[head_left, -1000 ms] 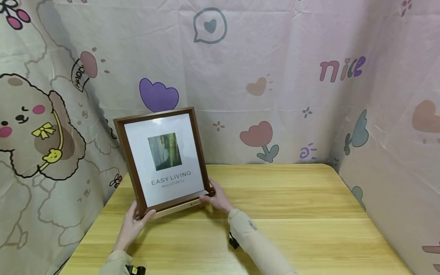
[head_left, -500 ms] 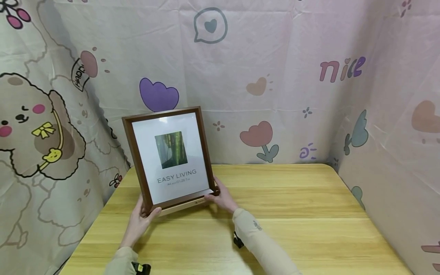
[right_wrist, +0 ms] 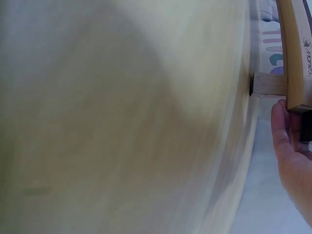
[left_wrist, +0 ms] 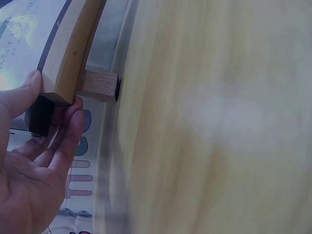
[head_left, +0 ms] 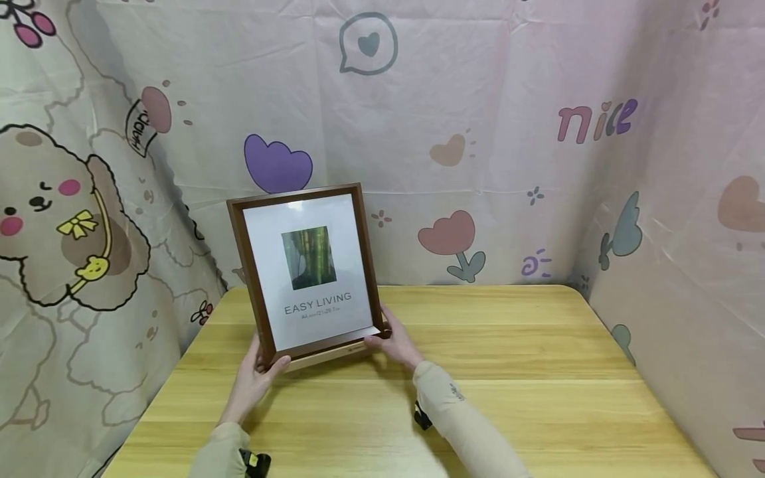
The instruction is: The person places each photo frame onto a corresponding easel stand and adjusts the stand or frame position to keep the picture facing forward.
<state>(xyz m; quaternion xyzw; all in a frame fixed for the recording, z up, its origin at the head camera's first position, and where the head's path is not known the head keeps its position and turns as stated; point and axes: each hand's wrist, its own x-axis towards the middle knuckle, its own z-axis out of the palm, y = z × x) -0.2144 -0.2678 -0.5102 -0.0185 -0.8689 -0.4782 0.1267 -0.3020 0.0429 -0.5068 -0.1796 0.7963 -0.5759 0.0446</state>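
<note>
A dark brown picture frame (head_left: 313, 265) leans back and tilts a little to the left, its white sheet printed "EASY LIVING" under a green picture. Along its bottom edge runs the pale wooden ledge (head_left: 329, 356) of a stand. My left hand (head_left: 248, 385) grips the lower left corner, thumb in front and fingers behind and under. At the lower right corner, my right hand (head_left: 399, 344) holds frame and ledge the same way. Both wrist views show a short wooden leg, left (left_wrist: 100, 85) and right (right_wrist: 269, 84), reaching from the ledge toward the tabletop.
The light wood table (head_left: 508, 365) extends to the right and in front of the frame. A printed cloth (head_left: 382, 119) hangs behind the table and along both sides. Black wrist cameras, such as the left one (head_left: 257, 463), sit at the sleeves.
Both hands have carried the picture frame with its stand to the right and slightly away from me. Its leftward tilt has lessened a little. The grips look the same.
</note>
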